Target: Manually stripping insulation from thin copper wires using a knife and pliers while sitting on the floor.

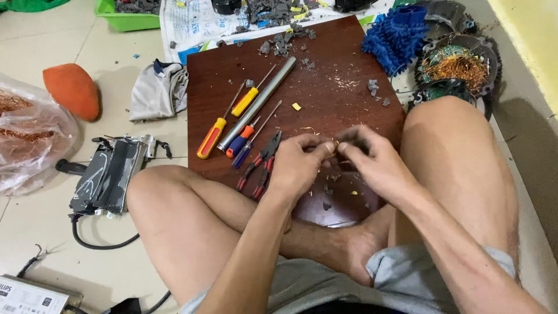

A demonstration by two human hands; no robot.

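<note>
I sit cross-legged on the floor with a dark brown wooden board (pixel 325 64) in front of me. My left hand (pixel 299 166) and my right hand (pixel 369 160) meet over the near part of the board, fingertips pinched together on a small copper-coloured piece (pixel 336 144). It is too small to name. Just left of my left hand lie red-handled pliers (pixel 260 164). Beyond them are an orange-handled screwdriver (pixel 212 136), a yellow-handled screwdriver (pixel 247 100), a blue-and-orange one (pixel 239 145) and a grey metal tube (pixel 258 102).
Grey plastic fragments (pixel 282 43) litter the board's far edge. A blue mop head (pixel 398 36) and a round part with copper windings (pixel 459 67) lie at right. Left are a grey cloth (pixel 157 90), an orange object (pixel 72 90), a bag of copper wire (pixel 26 136) and a black device with cable (pixel 107 177).
</note>
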